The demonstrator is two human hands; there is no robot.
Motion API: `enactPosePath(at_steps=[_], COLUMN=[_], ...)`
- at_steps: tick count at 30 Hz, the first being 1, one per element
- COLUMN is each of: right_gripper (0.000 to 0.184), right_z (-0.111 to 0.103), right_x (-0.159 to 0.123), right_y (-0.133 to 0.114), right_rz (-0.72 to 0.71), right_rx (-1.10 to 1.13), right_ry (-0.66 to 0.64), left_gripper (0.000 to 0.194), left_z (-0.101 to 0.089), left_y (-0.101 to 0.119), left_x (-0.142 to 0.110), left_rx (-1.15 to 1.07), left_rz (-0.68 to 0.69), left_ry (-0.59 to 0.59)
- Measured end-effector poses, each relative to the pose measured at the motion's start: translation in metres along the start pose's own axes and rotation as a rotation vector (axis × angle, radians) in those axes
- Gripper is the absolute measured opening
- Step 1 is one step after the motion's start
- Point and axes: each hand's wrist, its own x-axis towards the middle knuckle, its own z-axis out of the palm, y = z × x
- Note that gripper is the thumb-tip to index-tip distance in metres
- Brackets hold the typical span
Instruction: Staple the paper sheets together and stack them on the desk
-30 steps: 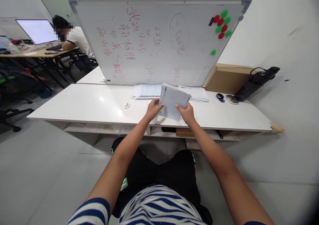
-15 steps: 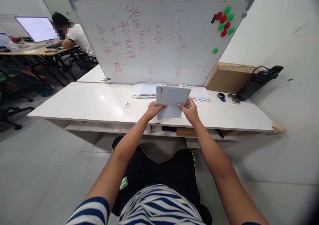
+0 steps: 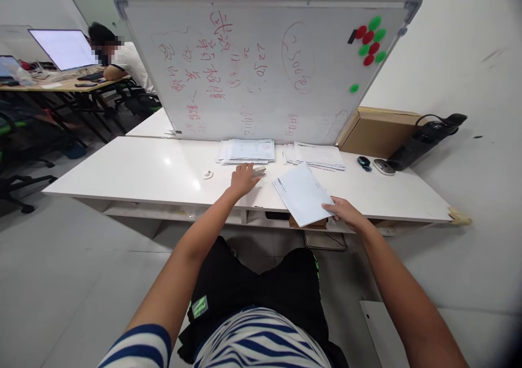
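A pale, printed sheaf of paper (image 3: pixel 304 194) tilts over the front edge of the white desk (image 3: pixel 163 175). My right hand (image 3: pixel 345 210) pinches its right corner, thumb on top. My left hand (image 3: pixel 244 180) reaches over the desk, fingers stretched forward and nothing seen in them. Just right of those fingertips lies a small pale stapler-like object (image 3: pixel 259 170); whether I touch it I cannot tell. Behind it are a left paper stack (image 3: pixel 248 150) and a right paper stack (image 3: pixel 320 156), both against the whiteboard.
The whiteboard (image 3: pixel 261 74) leans at the back, with red writing and round magnets. On the right stand a cardboard box (image 3: pixel 379 131), a black bottle (image 3: pixel 424 142) and a mouse (image 3: pixel 384 166). A white curled item (image 3: pixel 207 175) lies left. Another person (image 3: pixel 126 63) sits at a far desk.
My left hand has let go of the paper and moved left onto the desk beside the small pale object. My right hand has carried the paper rightward and tilted it flatter.
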Motion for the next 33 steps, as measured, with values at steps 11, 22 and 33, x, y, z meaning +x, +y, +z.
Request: enactPosePath(at_steps=[11,22,33], right_gripper=[0.044,0.046,0.041], right_z=[0.011,0.063,0.072], right_x=[-0.042,-0.011,0.007], right_y=[0.004,-0.004,-0.033], right_rz=[0.106,0.022,0.124], right_rx=[0.19,0.072,0.017], right_ry=[-0.254,-0.356,-0.318], left_gripper=[0.039,0.045,0.064], left_z=[-0.008,-0.014,0.019], left_y=[-0.045,-0.019,-0.007], left_x=[0.011,0.013,0.026], left_rx=[0.053,-0.231,-0.068], left_rz=[0.307,0.162,0.136], left_ry=[-0.336,-0.256,-0.274])
